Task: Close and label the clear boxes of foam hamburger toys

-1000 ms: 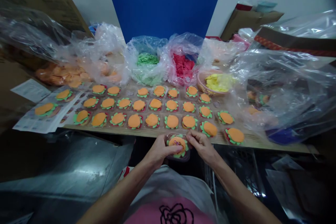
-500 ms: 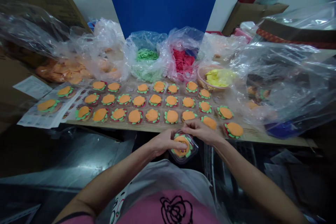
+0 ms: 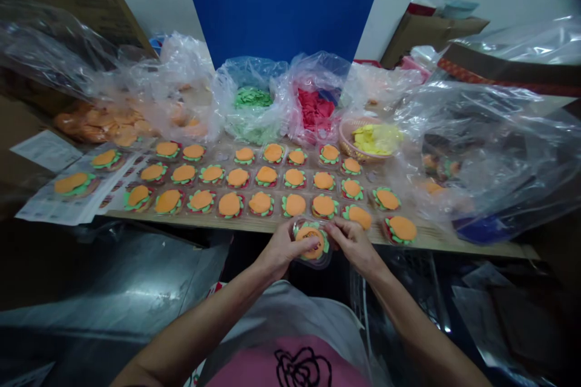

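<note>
Fingers of both hands close on one clear box (image 3: 313,246) with a toy burger inside, held just off the table's (image 3: 254,225) near edge. Left hand (image 3: 281,249) grips its left side, thumb across the bun; right hand (image 3: 354,243) pinches the right rim. Rows of burgers (image 3: 260,202) lie just beyond, with bags (image 3: 254,103) at the far side.
</note>
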Action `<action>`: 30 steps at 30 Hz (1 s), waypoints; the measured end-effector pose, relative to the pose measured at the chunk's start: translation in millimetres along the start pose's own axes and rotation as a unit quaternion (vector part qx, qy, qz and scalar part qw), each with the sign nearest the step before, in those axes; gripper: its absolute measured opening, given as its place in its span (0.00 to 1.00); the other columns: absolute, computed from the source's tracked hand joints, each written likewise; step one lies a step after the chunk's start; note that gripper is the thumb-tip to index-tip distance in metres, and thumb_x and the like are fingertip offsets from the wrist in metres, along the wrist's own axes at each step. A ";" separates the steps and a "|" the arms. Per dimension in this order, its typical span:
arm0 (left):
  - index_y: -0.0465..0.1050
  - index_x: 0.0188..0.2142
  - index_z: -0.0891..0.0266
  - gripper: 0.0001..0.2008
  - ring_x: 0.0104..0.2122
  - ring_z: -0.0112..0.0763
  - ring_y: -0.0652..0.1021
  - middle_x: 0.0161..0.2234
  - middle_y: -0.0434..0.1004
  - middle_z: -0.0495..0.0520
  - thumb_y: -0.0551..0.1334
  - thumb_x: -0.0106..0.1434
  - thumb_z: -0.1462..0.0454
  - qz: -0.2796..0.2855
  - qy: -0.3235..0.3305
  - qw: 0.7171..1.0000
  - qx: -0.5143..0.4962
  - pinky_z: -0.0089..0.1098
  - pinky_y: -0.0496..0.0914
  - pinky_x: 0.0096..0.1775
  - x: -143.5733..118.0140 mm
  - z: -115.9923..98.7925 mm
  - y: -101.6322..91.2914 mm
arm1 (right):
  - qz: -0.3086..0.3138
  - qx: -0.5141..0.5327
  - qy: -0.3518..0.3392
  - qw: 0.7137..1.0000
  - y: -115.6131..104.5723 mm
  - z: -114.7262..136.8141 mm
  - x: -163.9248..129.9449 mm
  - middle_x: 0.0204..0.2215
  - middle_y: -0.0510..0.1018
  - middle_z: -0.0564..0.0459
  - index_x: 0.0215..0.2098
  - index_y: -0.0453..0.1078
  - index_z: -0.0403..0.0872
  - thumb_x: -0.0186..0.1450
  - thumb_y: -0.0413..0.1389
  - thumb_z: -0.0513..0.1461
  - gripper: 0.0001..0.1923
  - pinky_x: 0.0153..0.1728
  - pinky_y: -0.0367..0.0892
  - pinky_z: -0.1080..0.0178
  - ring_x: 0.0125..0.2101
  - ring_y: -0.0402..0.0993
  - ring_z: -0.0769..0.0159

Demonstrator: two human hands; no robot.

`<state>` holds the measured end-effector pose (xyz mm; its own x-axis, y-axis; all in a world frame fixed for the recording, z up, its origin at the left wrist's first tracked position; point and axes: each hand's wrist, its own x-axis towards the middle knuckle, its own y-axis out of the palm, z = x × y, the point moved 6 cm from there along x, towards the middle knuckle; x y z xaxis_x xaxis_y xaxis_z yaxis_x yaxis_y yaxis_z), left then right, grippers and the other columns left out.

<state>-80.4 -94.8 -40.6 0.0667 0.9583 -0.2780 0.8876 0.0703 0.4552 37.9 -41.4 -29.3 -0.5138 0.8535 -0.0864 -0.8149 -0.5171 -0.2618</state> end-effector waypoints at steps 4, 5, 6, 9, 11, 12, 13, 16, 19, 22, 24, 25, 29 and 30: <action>0.71 0.37 0.66 0.20 0.30 0.29 0.74 0.32 0.75 0.54 0.69 0.45 0.62 -0.043 -0.005 0.999 -0.028 0.29 0.69 0.34 -0.3 -1.2 -4.6 | -0.025 0.073 0.030 0.997 -1.0 -10.2 -1.2 0.16 0.62 0.58 0.19 0.60 0.46 0.60 0.48 0.53 0.21 0.22 0.54 0.66 0.19 0.58 0.71; 0.70 0.37 0.66 0.19 0.30 0.30 0.74 0.32 0.75 0.54 0.69 0.45 0.61 -0.061 -0.003 0.997 -0.037 0.30 0.69 0.34 -0.1 -1.5 -6.9 | -0.034 0.087 0.036 0.995 -0.2 -13.6 -3.7 0.17 0.64 0.57 0.21 0.61 0.46 0.61 0.47 0.53 0.21 0.23 0.56 0.66 0.19 0.60 0.70; 0.70 0.37 0.65 0.19 0.30 0.30 0.74 0.33 0.75 0.54 0.68 0.45 0.61 -0.078 0.001 0.996 -0.044 0.30 0.69 0.33 0.2 -1.6 -9.0 | -0.038 0.090 0.038 0.994 1.6 -16.1 -6.9 0.17 0.65 0.57 0.22 0.62 0.46 0.61 0.47 0.53 0.21 0.24 0.57 0.66 0.20 0.61 0.69; 0.71 0.37 0.65 0.18 0.30 0.29 0.74 0.33 0.75 0.54 0.68 0.46 0.60 -0.108 0.017 0.992 -0.059 0.29 0.69 0.33 1.7 -0.7 -11.7 | -0.029 0.053 0.027 0.998 11.8 -16.8 -17.6 0.17 0.65 0.57 0.21 0.62 0.46 0.62 0.49 0.50 0.19 0.25 0.57 0.66 0.21 0.61 0.69; 0.71 0.37 0.64 0.18 0.31 0.29 0.75 0.34 0.75 0.54 0.67 0.47 0.60 -0.121 0.033 0.990 -0.063 0.28 0.69 0.33 2.1 0.2 -11.3 | -0.036 0.040 0.023 0.998 17.5 -14.5 -23.1 0.16 0.64 0.57 0.20 0.61 0.46 0.60 0.51 0.49 0.18 0.25 0.56 0.66 0.21 0.60 0.70; 0.71 0.37 0.64 0.18 0.32 0.29 0.75 0.34 0.75 0.54 0.67 0.47 0.60 -0.127 0.043 0.989 -0.063 0.27 0.69 0.34 1.9 0.3 -10.7 | -0.045 0.043 0.022 0.998 19.3 -13.4 -24.8 0.16 0.64 0.58 0.20 0.61 0.46 0.60 0.52 0.49 0.17 0.25 0.55 0.66 0.21 0.59 0.70; 0.71 0.38 0.64 0.18 0.32 0.29 0.75 0.35 0.75 0.54 0.67 0.47 0.60 -0.131 0.052 0.988 -0.062 0.27 0.69 0.35 1.4 0.2 -9.9 | -0.054 0.048 0.022 0.997 20.7 -12.7 -25.9 0.16 0.64 0.58 0.20 0.61 0.47 0.59 0.52 0.49 0.17 0.25 0.55 0.66 0.20 0.59 0.70; 0.70 0.38 0.64 0.19 0.33 0.29 0.75 0.35 0.75 0.54 0.67 0.47 0.60 -0.135 0.067 0.987 -0.061 0.27 0.68 0.36 -0.6 -1.3 -7.9 | -0.064 0.068 0.016 0.996 22.5 -13.3 -26.2 0.15 0.64 0.58 0.20 0.60 0.47 0.59 0.52 0.48 0.16 0.25 0.55 0.66 0.20 0.59 0.70; 0.70 0.37 0.64 0.18 0.31 0.28 0.74 0.33 0.75 0.52 0.68 0.46 0.61 -0.118 0.057 0.989 -0.072 0.27 0.69 0.34 -1.0 -4.8 -8.0 | -0.042 0.109 0.016 0.993 19.5 -17.0 -23.1 0.15 0.64 0.59 0.20 0.61 0.46 0.59 0.54 0.47 0.16 0.24 0.55 0.66 0.19 0.58 0.71; 0.71 0.35 0.65 0.18 0.28 0.29 0.75 0.31 0.75 0.52 0.69 0.44 0.62 -0.076 -0.010 0.992 -0.097 0.28 0.69 0.31 2.3 -4.6 -7.2 | 0.020 0.158 0.022 0.987 13.4 -16.9 -16.8 0.14 0.64 0.59 0.19 0.61 0.46 0.58 0.55 0.46 0.16 0.23 0.54 0.66 0.17 0.58 0.72; 0.72 0.34 0.66 0.18 0.27 0.29 0.75 0.29 0.75 0.53 0.70 0.42 0.63 -0.048 -0.055 0.991 -0.114 0.29 0.69 0.30 5.1 -3.2 -5.2 | 0.060 0.175 0.032 0.982 9.3 -15.4 -12.5 0.13 0.64 0.59 0.19 0.61 0.46 0.57 0.56 0.46 0.16 0.22 0.53 0.67 0.16 0.57 0.73; 0.72 0.33 0.66 0.18 0.26 0.30 0.75 0.29 0.75 0.53 0.70 0.41 0.64 -0.040 -0.065 0.989 -0.123 0.30 0.69 0.30 6.6 -2.9 -4.3 | 0.069 0.178 0.038 0.981 7.5 -14.8 -10.7 0.13 0.64 0.59 0.19 0.61 0.45 0.56 0.56 0.47 0.16 0.22 0.53 0.67 0.16 0.57 0.73; 0.72 0.36 0.65 0.18 0.27 0.28 0.75 0.30 0.76 0.52 0.69 0.43 0.65 -0.073 -0.024 0.985 -0.158 0.30 0.70 0.32 10.9 -4.5 -4.7 | 0.006 0.181 0.054 0.982 6.8 -16.5 -9.3 0.15 0.66 0.57 0.21 0.64 0.45 0.56 0.55 0.49 0.17 0.23 0.57 0.66 0.18 0.61 0.71; 0.72 0.36 0.65 0.18 0.28 0.28 0.75 0.30 0.76 0.51 0.69 0.44 0.64 -0.091 -0.004 0.982 -0.163 0.29 0.69 0.33 11.0 -5.1 -5.3 | -0.009 0.178 0.057 0.982 11.1 -17.3 -10.8 0.16 0.67 0.56 0.22 0.65 0.45 0.56 0.56 0.50 0.17 0.23 0.58 0.66 0.19 0.62 0.71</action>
<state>-86.7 -83.3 -41.8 -0.0752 0.9198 -0.3852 0.6920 0.3262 0.6440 39.1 -55.2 -47.9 -0.4812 0.8542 -0.1968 -0.8764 -0.4736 0.0873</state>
